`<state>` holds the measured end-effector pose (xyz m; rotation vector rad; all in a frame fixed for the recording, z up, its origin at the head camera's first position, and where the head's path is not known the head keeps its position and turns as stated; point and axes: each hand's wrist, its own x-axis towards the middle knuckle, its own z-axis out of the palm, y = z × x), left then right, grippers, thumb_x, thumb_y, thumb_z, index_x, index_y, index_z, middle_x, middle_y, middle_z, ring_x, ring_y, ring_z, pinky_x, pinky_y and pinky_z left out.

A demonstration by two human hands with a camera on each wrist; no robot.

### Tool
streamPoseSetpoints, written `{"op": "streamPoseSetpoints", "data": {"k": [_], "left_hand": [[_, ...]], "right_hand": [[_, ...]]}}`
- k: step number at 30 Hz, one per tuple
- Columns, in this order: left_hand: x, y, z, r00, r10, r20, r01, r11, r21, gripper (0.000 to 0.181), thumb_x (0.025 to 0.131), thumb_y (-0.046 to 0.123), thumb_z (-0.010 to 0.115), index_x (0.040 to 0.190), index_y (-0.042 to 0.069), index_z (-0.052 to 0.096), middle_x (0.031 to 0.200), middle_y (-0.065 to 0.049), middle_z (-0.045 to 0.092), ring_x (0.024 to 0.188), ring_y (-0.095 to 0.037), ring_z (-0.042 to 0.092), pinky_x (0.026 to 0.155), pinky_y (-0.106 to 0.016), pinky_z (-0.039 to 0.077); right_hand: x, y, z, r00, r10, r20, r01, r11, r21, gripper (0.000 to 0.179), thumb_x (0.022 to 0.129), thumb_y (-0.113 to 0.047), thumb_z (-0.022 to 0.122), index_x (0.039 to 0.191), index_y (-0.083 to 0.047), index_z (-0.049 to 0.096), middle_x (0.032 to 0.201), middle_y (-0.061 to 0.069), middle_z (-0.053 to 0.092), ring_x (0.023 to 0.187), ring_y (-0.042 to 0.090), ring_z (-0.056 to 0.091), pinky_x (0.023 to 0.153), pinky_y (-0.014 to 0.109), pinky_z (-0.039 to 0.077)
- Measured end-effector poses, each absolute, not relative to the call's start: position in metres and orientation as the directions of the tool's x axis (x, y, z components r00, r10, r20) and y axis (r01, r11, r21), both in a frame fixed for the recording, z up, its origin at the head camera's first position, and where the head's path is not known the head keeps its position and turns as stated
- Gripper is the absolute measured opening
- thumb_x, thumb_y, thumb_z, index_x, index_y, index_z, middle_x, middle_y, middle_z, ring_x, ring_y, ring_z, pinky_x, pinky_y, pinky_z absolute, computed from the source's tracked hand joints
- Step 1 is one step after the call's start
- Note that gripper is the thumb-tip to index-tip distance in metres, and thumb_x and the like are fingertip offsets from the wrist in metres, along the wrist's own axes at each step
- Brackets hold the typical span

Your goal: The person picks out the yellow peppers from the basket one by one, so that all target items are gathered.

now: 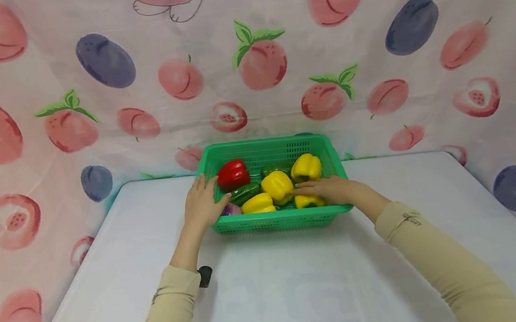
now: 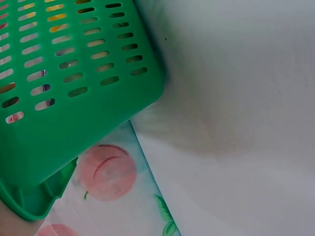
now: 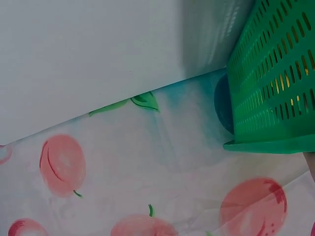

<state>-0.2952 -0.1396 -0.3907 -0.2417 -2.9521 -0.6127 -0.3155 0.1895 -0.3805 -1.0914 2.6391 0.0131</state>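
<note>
A green plastic basket (image 1: 275,220) stands near the back of the table and holds vegetables. My left hand (image 1: 201,206) lies over its left rim, with thumb and fingers spread beside a red bell pepper (image 1: 232,175), a dark green cucumber (image 1: 245,193) and a purple vegetable (image 1: 231,209). Across the right front corner reaches my right hand (image 1: 325,189), fingers straight above a yellow bell pepper (image 1: 309,201). Another yellow bell pepper (image 1: 277,187) sits mid-basket. Both wrist views show the basket's slotted walls (image 2: 98,98) (image 3: 275,98), with only a sliver of each hand.
More yellow bell peppers (image 1: 306,167) (image 1: 258,204) and a second green vegetable (image 1: 275,169) lie in the basket. A white table (image 1: 279,293) extends in front. Behind it hangs a fruit-printed cloth (image 1: 135,90).
</note>
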Motion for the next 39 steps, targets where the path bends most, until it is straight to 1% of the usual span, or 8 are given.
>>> {"op": "streamPoseSetpoints", "data": {"k": [3, 5, 12, 16, 18, 24, 31, 39], "left_hand": [[-0.2955, -0.1402, -0.3907, -0.981, 0.133, 0.145, 0.179, 0.908, 0.379, 0.065, 0.094, 0.042, 0.05, 0.145, 0.004, 0.034, 0.153, -0.028, 0.019, 0.143, -0.042, 0.016, 0.118, -0.053, 0.016], [-0.2957, -0.1402, -0.3907, -0.981, 0.134, 0.137, 0.176, 0.909, 0.377, 0.065, 0.094, 0.043, 0.05, 0.145, 0.005, 0.034, 0.153, -0.028, 0.017, 0.143, -0.042, 0.015, 0.118, -0.053, 0.015], [-0.2952, -0.1402, -0.3902, -0.984, 0.131, 0.123, 0.168, 0.914, 0.369, 0.065, 0.095, 0.043, 0.049, 0.145, 0.005, 0.033, 0.154, -0.027, 0.015, 0.144, -0.041, 0.012, 0.118, -0.052, 0.014], [-0.2945, -0.1399, -0.3897, -0.983, 0.128, 0.134, 0.17, 0.912, 0.374, 0.064, 0.095, 0.042, 0.049, 0.145, 0.004, 0.034, 0.153, -0.028, 0.016, 0.144, -0.041, 0.013, 0.119, -0.051, 0.014], [-0.2937, -0.1397, -0.3894, -0.982, 0.127, 0.14, 0.172, 0.909, 0.38, 0.064, 0.095, 0.041, 0.05, 0.144, 0.003, 0.035, 0.153, -0.028, 0.017, 0.144, -0.041, 0.013, 0.118, -0.051, 0.015], [-0.2932, -0.1397, -0.3902, -0.981, 0.129, 0.142, 0.174, 0.907, 0.384, 0.064, 0.095, 0.041, 0.05, 0.144, 0.003, 0.035, 0.153, -0.028, 0.019, 0.144, -0.041, 0.013, 0.118, -0.051, 0.015], [-0.2933, -0.1387, -0.3898, -0.981, 0.135, 0.138, 0.176, 0.917, 0.358, 0.064, 0.094, 0.042, 0.05, 0.144, 0.003, 0.036, 0.153, -0.028, 0.018, 0.143, -0.042, 0.013, 0.118, -0.052, 0.014], [-0.2926, -0.1386, -0.3903, -0.984, 0.125, 0.127, 0.163, 0.917, 0.364, 0.064, 0.095, 0.042, 0.049, 0.144, 0.004, 0.035, 0.153, -0.028, 0.016, 0.144, -0.042, 0.01, 0.119, -0.051, 0.012]], "right_hand": [[-0.3165, 0.1877, -0.3808, -0.681, -0.685, -0.259, -0.684, 0.721, -0.111, 0.058, 0.097, 0.003, 0.038, 0.149, -0.021, 0.029, 0.154, 0.012, 0.03, 0.133, 0.04, 0.04, 0.104, 0.062, 0.035], [-0.3163, 0.1875, -0.3804, -0.681, -0.692, -0.238, -0.687, 0.717, -0.117, 0.056, 0.097, 0.003, 0.041, 0.147, -0.019, 0.033, 0.152, 0.013, 0.033, 0.134, 0.04, 0.038, 0.104, 0.063, 0.034], [-0.3163, 0.1876, -0.3815, -0.675, -0.723, -0.144, -0.713, 0.69, -0.125, 0.058, 0.088, 0.006, 0.057, 0.141, -0.013, 0.043, 0.146, 0.016, 0.042, 0.128, 0.04, 0.045, 0.096, 0.056, 0.046], [-0.3177, 0.1875, -0.3815, -0.689, -0.716, -0.11, -0.698, 0.697, -0.162, 0.063, 0.083, -0.004, 0.07, 0.14, -0.014, 0.044, 0.144, 0.013, 0.043, 0.119, 0.037, 0.052, 0.089, 0.051, 0.051], [-0.3182, 0.1875, -0.3814, -0.694, -0.714, -0.093, -0.694, 0.698, -0.176, 0.065, 0.081, -0.014, 0.074, 0.139, -0.015, 0.044, 0.142, 0.012, 0.044, 0.115, 0.036, 0.054, 0.088, 0.05, 0.051], [-0.3188, 0.1887, -0.3847, -0.711, -0.703, -0.013, -0.681, 0.692, -0.239, 0.072, 0.078, -0.028, 0.077, 0.139, -0.013, 0.043, 0.139, 0.013, 0.047, 0.113, 0.035, 0.052, 0.094, 0.053, 0.048], [-0.3173, 0.1896, -0.3867, -0.74, -0.672, 0.027, -0.655, 0.71, -0.259, 0.076, 0.076, -0.028, 0.078, 0.139, -0.008, 0.042, 0.137, 0.016, 0.047, 0.116, 0.037, 0.05, 0.095, 0.054, 0.046], [-0.3178, 0.1902, -0.3888, -0.802, -0.593, 0.078, -0.578, 0.734, -0.356, 0.078, 0.076, -0.032, 0.078, 0.137, -0.007, 0.037, 0.131, 0.019, 0.043, 0.106, 0.032, 0.054, 0.094, 0.051, 0.048]]}}
